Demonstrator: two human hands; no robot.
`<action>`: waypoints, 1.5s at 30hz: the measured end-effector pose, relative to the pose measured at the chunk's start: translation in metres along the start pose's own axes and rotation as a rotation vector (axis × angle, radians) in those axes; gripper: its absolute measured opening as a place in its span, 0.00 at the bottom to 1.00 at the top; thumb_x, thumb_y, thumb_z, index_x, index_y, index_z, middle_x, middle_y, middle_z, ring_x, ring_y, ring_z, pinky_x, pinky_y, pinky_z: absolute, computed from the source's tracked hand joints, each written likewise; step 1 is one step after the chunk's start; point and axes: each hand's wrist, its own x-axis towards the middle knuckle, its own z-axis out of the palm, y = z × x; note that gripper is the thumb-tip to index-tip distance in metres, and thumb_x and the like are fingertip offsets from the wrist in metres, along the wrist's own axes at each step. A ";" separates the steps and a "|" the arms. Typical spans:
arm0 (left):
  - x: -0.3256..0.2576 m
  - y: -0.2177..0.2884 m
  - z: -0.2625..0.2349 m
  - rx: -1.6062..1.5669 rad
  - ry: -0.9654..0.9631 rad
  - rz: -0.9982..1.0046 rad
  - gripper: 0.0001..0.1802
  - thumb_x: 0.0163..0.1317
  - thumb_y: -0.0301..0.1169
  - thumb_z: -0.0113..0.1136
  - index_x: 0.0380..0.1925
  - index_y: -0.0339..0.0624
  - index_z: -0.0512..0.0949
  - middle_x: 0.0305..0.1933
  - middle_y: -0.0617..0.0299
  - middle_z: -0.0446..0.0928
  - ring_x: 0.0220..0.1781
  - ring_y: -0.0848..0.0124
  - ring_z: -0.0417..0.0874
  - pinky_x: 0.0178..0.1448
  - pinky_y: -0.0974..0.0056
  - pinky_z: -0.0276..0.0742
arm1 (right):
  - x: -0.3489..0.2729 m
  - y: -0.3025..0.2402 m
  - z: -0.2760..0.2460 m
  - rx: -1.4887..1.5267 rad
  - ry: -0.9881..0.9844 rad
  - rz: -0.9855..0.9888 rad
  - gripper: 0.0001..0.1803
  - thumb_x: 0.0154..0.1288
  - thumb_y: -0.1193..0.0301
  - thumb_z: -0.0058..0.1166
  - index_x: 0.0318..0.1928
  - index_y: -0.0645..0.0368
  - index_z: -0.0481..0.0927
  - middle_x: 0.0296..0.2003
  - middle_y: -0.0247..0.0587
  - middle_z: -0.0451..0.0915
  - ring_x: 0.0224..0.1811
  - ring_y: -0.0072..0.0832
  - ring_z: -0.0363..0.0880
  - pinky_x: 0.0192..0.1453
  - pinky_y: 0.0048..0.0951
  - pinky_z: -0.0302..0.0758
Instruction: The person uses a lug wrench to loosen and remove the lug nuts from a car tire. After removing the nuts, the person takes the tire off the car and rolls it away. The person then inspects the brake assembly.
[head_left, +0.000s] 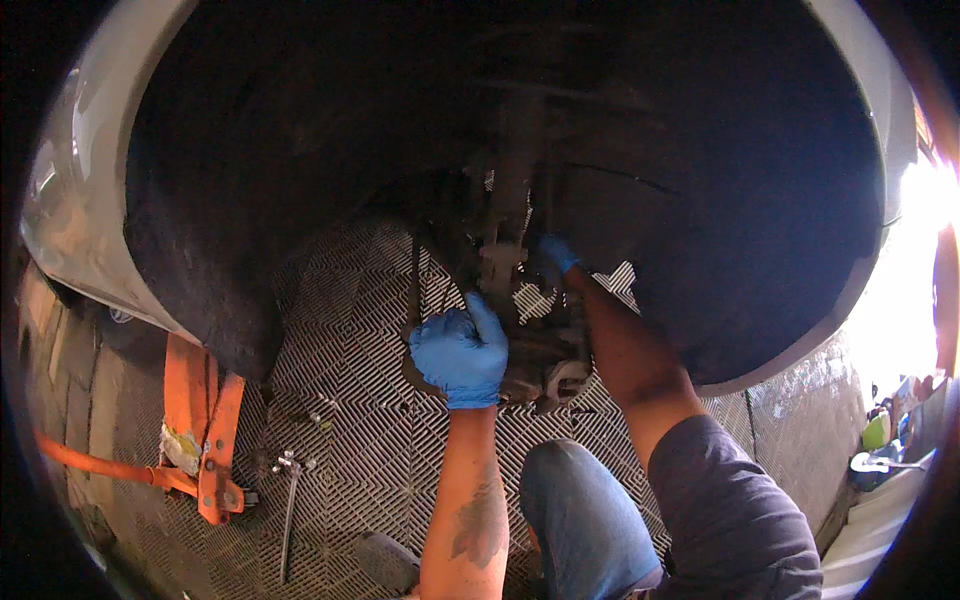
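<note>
My left hand [460, 352], in a blue glove, is closed at the near left side of the dark suspension parts. Its fingers curl under, and the thumb points up and away from me. What they grip is hidden. My right hand [557, 253], also blue-gloved, reaches deeper behind the upright suspension strut [512, 150]. Shadow hides most of its fingers. Between the hands stands the rusty steering knuckle [503, 265]. Nearer to me is a worn metal part [566, 382], low in the wheel well of a light-coloured car.
An orange jack [205, 430] stands at the left, its orange bar [100, 455] reaching sideways. A long-handled metal wrench [289, 515] lies on the ribbed mat [340, 480], with small metal pieces near its head. The dark wheel-arch liner [760, 200] curves around my arms.
</note>
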 end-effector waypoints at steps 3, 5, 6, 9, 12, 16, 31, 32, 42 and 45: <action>0.004 0.006 -0.003 -0.034 0.008 0.004 0.24 0.62 0.30 0.56 0.06 0.43 0.67 0.10 0.53 0.66 0.14 0.53 0.67 0.23 0.49 0.59 | 0.001 0.002 -0.010 0.099 -0.011 0.056 0.15 0.71 0.65 0.44 0.42 0.61 0.81 0.34 0.52 0.83 0.31 0.42 0.83 0.34 0.42 0.79; 0.000 0.001 0.001 0.030 0.008 0.021 0.24 0.62 0.30 0.56 0.06 0.43 0.67 0.10 0.53 0.66 0.14 0.53 0.67 0.23 0.49 0.59 | -0.001 -0.018 0.017 -0.610 0.056 -0.321 0.15 0.70 0.66 0.42 0.45 0.60 0.79 0.38 0.56 0.82 0.37 0.49 0.82 0.40 0.47 0.77; -0.001 -0.011 -0.002 0.097 0.006 0.033 0.24 0.62 0.30 0.56 0.05 0.43 0.67 0.10 0.53 0.66 0.14 0.53 0.67 0.23 0.50 0.59 | -0.008 -0.041 0.040 -0.502 0.036 -0.315 0.14 0.70 0.66 0.42 0.45 0.60 0.79 0.38 0.57 0.82 0.38 0.50 0.83 0.40 0.48 0.77; -0.001 -0.012 -0.004 0.080 -0.019 0.014 0.25 0.62 0.31 0.56 0.05 0.43 0.67 0.10 0.52 0.66 0.14 0.54 0.68 0.23 0.49 0.59 | -0.020 -0.062 0.031 -0.384 0.031 -0.250 0.14 0.70 0.67 0.42 0.44 0.60 0.79 0.40 0.59 0.82 0.41 0.51 0.83 0.41 0.49 0.78; -0.003 0.014 0.009 -0.041 -0.026 -0.014 0.25 0.62 0.31 0.56 0.05 0.43 0.67 0.10 0.52 0.67 0.14 0.53 0.68 0.23 0.49 0.59 | -0.026 -0.042 -0.034 -0.460 0.054 -0.117 0.15 0.71 0.66 0.42 0.45 0.59 0.80 0.40 0.58 0.83 0.40 0.49 0.83 0.40 0.48 0.79; 0.001 -0.013 -0.005 0.036 0.009 0.007 0.25 0.62 0.31 0.57 0.05 0.43 0.67 0.10 0.52 0.66 0.13 0.53 0.67 0.22 0.50 0.58 | -0.056 -0.119 0.002 -0.270 -0.052 -0.082 0.15 0.71 0.63 0.43 0.45 0.58 0.81 0.38 0.53 0.84 0.36 0.46 0.85 0.38 0.43 0.80; -0.002 -0.005 0.003 -0.011 0.014 0.004 0.25 0.62 0.31 0.58 0.05 0.42 0.65 0.10 0.51 0.65 0.12 0.53 0.66 0.20 0.49 0.55 | -0.066 -0.105 -0.020 -0.475 0.046 -0.418 0.14 0.56 0.66 0.56 0.42 0.58 0.82 0.39 0.54 0.83 0.39 0.50 0.84 0.40 0.44 0.80; -0.002 -0.005 0.002 -0.013 0.006 -0.005 0.25 0.62 0.31 0.58 0.05 0.42 0.65 0.10 0.51 0.65 0.12 0.53 0.66 0.20 0.49 0.55 | -0.067 -0.107 -0.021 -0.471 0.053 -0.408 0.15 0.56 0.65 0.57 0.42 0.58 0.82 0.39 0.54 0.83 0.39 0.50 0.84 0.41 0.45 0.80; -0.003 -0.004 0.005 -0.021 -0.021 -0.009 0.25 0.63 0.31 0.57 0.05 0.41 0.67 0.10 0.51 0.66 0.12 0.54 0.66 0.20 0.50 0.56 | -0.070 -0.119 -0.029 -0.576 -0.024 -0.344 0.15 0.70 0.62 0.45 0.46 0.57 0.80 0.44 0.53 0.82 0.47 0.50 0.82 0.48 0.46 0.78; -0.002 -0.005 0.004 -0.021 -0.014 -0.006 0.26 0.63 0.31 0.57 0.05 0.41 0.67 0.10 0.51 0.66 0.12 0.54 0.67 0.20 0.50 0.56 | -0.072 -0.123 -0.027 -0.631 -0.054 -0.349 0.15 0.70 0.62 0.46 0.46 0.57 0.80 0.43 0.54 0.82 0.46 0.50 0.82 0.47 0.46 0.78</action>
